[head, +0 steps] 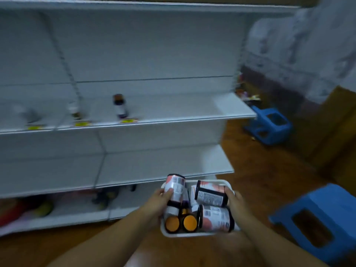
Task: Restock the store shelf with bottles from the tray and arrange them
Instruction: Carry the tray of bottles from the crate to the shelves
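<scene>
Bottles [213, 218] lie jumbled in a white tray [192, 235] held low before the shelf [144, 120]; left hand [160, 198] curls around an upright labelled bottle [176, 187], right hand [234, 199] wraps the end of a dark one [211, 194] lying on its side. Likely rigid, moderately heavy, smooth-labelled and somewhat slippery, possibly breakable, so they are best gripped round the mid-body, not by the orange caps [189, 222]. One small bottle [120, 106] already stands on the middle shelf; view blurred.

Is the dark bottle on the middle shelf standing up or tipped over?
Upright: the dark bottle stands on its base on the shelf, cap on top.
</scene>
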`<state>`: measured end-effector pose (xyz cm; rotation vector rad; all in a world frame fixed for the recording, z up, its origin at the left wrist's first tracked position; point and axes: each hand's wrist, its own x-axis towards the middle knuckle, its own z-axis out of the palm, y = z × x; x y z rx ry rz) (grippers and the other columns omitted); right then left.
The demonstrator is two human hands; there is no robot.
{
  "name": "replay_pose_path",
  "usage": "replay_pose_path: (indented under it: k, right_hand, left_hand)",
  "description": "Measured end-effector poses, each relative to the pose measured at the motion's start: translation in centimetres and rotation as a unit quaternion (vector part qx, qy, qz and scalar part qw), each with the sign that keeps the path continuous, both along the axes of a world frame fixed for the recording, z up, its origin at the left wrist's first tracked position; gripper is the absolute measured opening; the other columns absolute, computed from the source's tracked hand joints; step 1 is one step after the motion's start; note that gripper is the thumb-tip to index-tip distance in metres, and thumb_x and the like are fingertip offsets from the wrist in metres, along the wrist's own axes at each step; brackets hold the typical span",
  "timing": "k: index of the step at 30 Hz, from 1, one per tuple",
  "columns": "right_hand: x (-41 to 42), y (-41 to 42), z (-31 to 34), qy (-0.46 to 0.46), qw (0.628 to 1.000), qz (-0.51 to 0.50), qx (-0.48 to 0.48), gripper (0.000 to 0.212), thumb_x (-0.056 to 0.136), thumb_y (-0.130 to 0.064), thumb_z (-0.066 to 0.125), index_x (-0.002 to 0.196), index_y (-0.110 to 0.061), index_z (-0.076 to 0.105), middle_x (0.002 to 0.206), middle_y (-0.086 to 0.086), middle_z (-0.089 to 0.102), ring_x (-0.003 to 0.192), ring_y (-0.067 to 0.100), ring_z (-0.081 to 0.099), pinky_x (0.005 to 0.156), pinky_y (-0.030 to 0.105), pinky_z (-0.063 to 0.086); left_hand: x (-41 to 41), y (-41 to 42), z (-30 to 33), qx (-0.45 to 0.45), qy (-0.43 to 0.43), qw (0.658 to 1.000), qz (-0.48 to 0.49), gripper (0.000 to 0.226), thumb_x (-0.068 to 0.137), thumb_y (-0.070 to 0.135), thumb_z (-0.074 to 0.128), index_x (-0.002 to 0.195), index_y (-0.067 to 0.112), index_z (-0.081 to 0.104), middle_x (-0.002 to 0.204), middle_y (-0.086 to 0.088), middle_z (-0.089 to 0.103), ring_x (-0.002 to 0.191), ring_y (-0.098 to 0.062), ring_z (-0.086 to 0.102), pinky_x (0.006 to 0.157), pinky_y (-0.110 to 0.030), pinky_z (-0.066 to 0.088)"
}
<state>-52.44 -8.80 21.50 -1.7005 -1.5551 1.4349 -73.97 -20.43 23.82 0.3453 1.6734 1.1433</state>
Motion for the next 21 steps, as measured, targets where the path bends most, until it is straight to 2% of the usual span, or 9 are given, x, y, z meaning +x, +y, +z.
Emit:
replay_pose_path:
  k: [1, 2, 5, 6, 8, 10, 14, 18, 21]
  right_hand:
    - [-3.3, -0.5, 0.2, 0.001, 0.999, 0.032, -0.005, 0.039, 0.092, -0.049, 0.042, 0.096, -0.015, 0.061, 0.093, 0.011, 0.068, 0.083, 0.025, 0.066, 0.076, 0.032, 0.055]
    - [-6.3, -1.0, 0.3, 0.002, 0.998, 0.056, -0.01, 0.043, 0.091, -0.052, 0.041, 0.102, -0.015, 0.06, 0.097, 0.012, 0.068, 0.089, 0.028, 0.065, 0.083, 0.04, 0.053]
    - [-14.0, -2.4, 0.3, 0.007, 0.994, 0.106, -0.01, 0.044, 0.09, -0.056, 0.04, 0.107, -0.02, 0.059, 0.093, 0.005, 0.068, 0.081, 0.021, 0.064, 0.068, 0.032, 0.051]
    - [-16.3, -2.8, 0.0, 0.006, 0.992, 0.123, -0.014, 0.043, 0.09, -0.056, 0.04, 0.107, -0.022, 0.059, 0.092, 0.004, 0.068, 0.08, 0.02, 0.065, 0.067, 0.033, 0.051]
    - [-20.6, -3.3, -0.9, 0.013, 0.988, 0.152, -0.021, 0.041, 0.09, -0.056, 0.04, 0.107, -0.024, 0.057, 0.094, 0.005, 0.068, 0.082, 0.022, 0.065, 0.075, 0.038, 0.054]
    - [-24.3, -3.4, -1.8, -0.002, 0.983, 0.185, -0.006, 0.043, 0.092, -0.056, 0.035, 0.107, -0.022, 0.056, 0.097, 0.006, 0.067, 0.082, 0.019, 0.063, 0.071, 0.033, 0.051]
    - [-32.3, -2.5, -3.8, -0.048, 0.972, 0.229, 0.003, 0.053, 0.091, -0.061, 0.026, 0.115, -0.023, 0.052, 0.114, 0.014, 0.061, 0.101, 0.031, 0.057, 0.081, 0.036, 0.044]
    - [-40.3, -1.0, -5.3, -0.069, 0.957, 0.282, 0.001, 0.052, 0.092, -0.058, 0.026, 0.118, -0.02, 0.051, 0.118, 0.017, 0.059, 0.106, 0.034, 0.056, 0.094, 0.045, 0.046]
    - [-45.1, -0.5, -5.9, -0.066, 0.952, 0.298, -0.001, 0.051, 0.092, -0.057, 0.026, 0.114, -0.02, 0.051, 0.112, 0.017, 0.06, 0.101, 0.035, 0.057, 0.092, 0.047, 0.048]
  left_hand:
    - [-2.6, -1.5, 0.4, -0.006, 0.012, 1.0, 0.025, 0.023, 0.094, 0.032, 0.052, 0.111, 0.018, 0.046, 0.097, -0.009, 0.063, 0.083, -0.027, 0.065, 0.062, -0.034, 0.055]
    - [-5.1, -2.7, 0.6, -0.007, 0.022, 0.998, 0.05, 0.024, 0.094, 0.032, 0.051, 0.112, 0.018, 0.046, 0.098, -0.01, 0.063, 0.085, -0.028, 0.065, 0.065, -0.036, 0.055]
    - [-11.6, -5.8, 0.5, -0.01, 0.04, 0.994, 0.103, 0.034, 0.094, 0.032, 0.051, 0.12, 0.01, 0.048, 0.105, -0.016, 0.065, 0.09, -0.031, 0.066, 0.074, -0.042, 0.057]
    - [-13.6, -6.6, 0.3, -0.01, 0.044, 0.992, 0.119, 0.038, 0.094, 0.032, 0.051, 0.123, 0.008, 0.048, 0.11, -0.018, 0.064, 0.092, -0.032, 0.065, 0.076, -0.043, 0.057]
    - [-17.0, -7.9, -0.2, -0.022, 0.056, 0.988, 0.14, 0.041, 0.094, 0.034, 0.051, 0.125, 0.008, 0.046, 0.113, -0.018, 0.062, 0.092, -0.032, 0.064, 0.071, -0.041, 0.056]
    - [-20.1, -8.7, -1.0, -0.044, 0.054, 0.985, 0.161, 0.039, 0.093, 0.037, 0.051, 0.123, 0.012, 0.045, 0.115, -0.017, 0.061, 0.094, -0.033, 0.063, 0.072, -0.042, 0.055]
    - [-26.2, -9.2, -2.9, -0.06, 0.03, 0.98, 0.19, 0.041, 0.093, 0.039, 0.05, 0.126, 0.016, 0.045, 0.113, -0.018, 0.062, 0.092, -0.032, 0.064, 0.062, -0.034, 0.05]
    - [-32.6, -9.0, -4.2, -0.086, 0.05, 0.971, 0.216, 0.042, 0.092, 0.046, 0.05, 0.125, 0.022, 0.048, 0.109, -0.013, 0.066, 0.095, -0.034, 0.064, 0.076, -0.042, 0.051]
    - [-36.7, -9.0, -4.8, -0.095, 0.043, 0.964, 0.245, 0.043, 0.09, 0.047, 0.051, 0.126, 0.024, 0.047, 0.108, -0.009, 0.066, 0.092, -0.03, 0.064, 0.069, -0.036, 0.048]
